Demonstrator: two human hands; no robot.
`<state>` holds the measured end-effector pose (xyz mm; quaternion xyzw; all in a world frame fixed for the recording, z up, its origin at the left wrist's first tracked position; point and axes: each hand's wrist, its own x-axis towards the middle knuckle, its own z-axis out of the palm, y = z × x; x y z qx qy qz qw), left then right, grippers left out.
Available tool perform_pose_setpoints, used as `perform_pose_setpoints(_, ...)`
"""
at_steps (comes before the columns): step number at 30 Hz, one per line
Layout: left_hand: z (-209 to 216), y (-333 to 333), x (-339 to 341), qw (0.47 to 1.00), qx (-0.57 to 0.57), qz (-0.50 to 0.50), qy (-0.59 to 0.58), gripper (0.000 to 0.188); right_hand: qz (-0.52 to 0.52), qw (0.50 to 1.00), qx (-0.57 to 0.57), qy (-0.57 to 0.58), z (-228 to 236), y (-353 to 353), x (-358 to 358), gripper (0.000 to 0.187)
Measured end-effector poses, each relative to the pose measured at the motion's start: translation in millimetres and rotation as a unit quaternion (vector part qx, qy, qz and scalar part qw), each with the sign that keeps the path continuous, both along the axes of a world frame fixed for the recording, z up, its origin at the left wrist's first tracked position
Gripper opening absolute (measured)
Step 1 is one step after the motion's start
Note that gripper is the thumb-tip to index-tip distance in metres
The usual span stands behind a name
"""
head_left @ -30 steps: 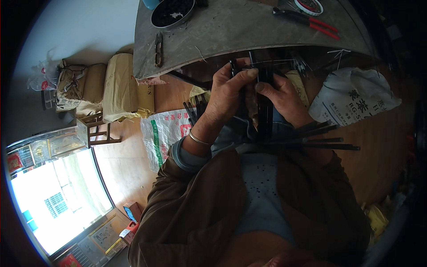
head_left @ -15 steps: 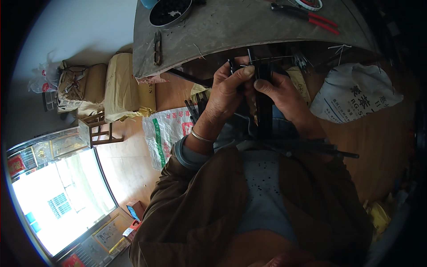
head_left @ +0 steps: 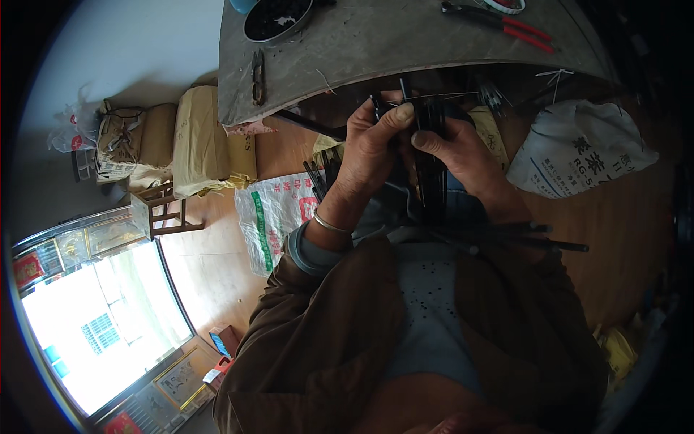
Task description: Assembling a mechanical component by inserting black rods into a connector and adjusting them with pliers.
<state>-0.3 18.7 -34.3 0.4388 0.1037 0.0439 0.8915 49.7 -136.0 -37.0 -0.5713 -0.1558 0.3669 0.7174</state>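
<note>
My left hand [head_left: 372, 145], with a bracelet on its wrist, is closed just below the table's front edge. Its thumb and fingers pinch a thin black rod [head_left: 405, 88] that sticks up past the thumb tip. A short dark piece [head_left: 377, 105] also shows by its fingers; what that is I cannot make out. Close beside it, my right hand [head_left: 463, 152] is wrapped around a bundle of long black rods [head_left: 431, 173] pointing down toward my lap, thumb lying along the front. A thin pale strand [head_left: 455, 95] stretches rightward above the right hand. More dark rods [head_left: 520, 235] lie across my lap.
On the grey table [head_left: 376, 47] are a bowl of black bits [head_left: 278, 18], small snips [head_left: 258, 78] and red-handled pliers [head_left: 506, 27]. A white sack [head_left: 582, 148] stands at right. Wrapped bundles [head_left: 206, 141], a wooden stool [head_left: 163, 210] and a printed bag [head_left: 275, 217] are at left.
Both hands keep nearly the same place and grip. The rods in my right hand look slightly turned and more separated. The whole view has shifted a little.
</note>
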Motion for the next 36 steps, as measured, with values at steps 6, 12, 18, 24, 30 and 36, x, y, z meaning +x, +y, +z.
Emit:
perform_pose_setpoints(6,-3.5,5.2,-0.6,0.997,-0.058,-0.045,-0.016,0.023,0.054,0.998,0.0,0.025,-7.8,-5.1,4.9,0.044)
perform_pose_setpoints(12,0.5,2.1,-4.9,0.996,-0.045,-0.07,-0.024,0.022,0.107,0.991,0.026,0.073,-11.7,-9.5,5.4,0.05)
perform_pose_setpoints(18,9.9,7.3,-11.5,0.997,0.072,-0.042,-0.003,0.021,0.021,1.0,0.002,-0.018,9.9,-3.2,-5.2,0.041)
perform_pose_setpoints(24,12.0,6.1,-11.4,0.997,0.061,-0.038,-0.012,0.021,-0.006,0.998,0.03,-0.046,10.5,-0.7,5.7,0.032)
perform_pose_setpoints(30,16.7,2.3,-18.4,0.994,0.091,-0.051,-0.023,0.021,0.029,0.998,0.046,-0.006,7.7,-4.6,4.8,0.033)
perform_pose_setpoints(36,21.2,4.5,-13.2,0.991,0.122,-0.052,-0.01,0.019,-0.021,0.997,0.074,-0.017,14.4,1.6,-0.6,0.032)
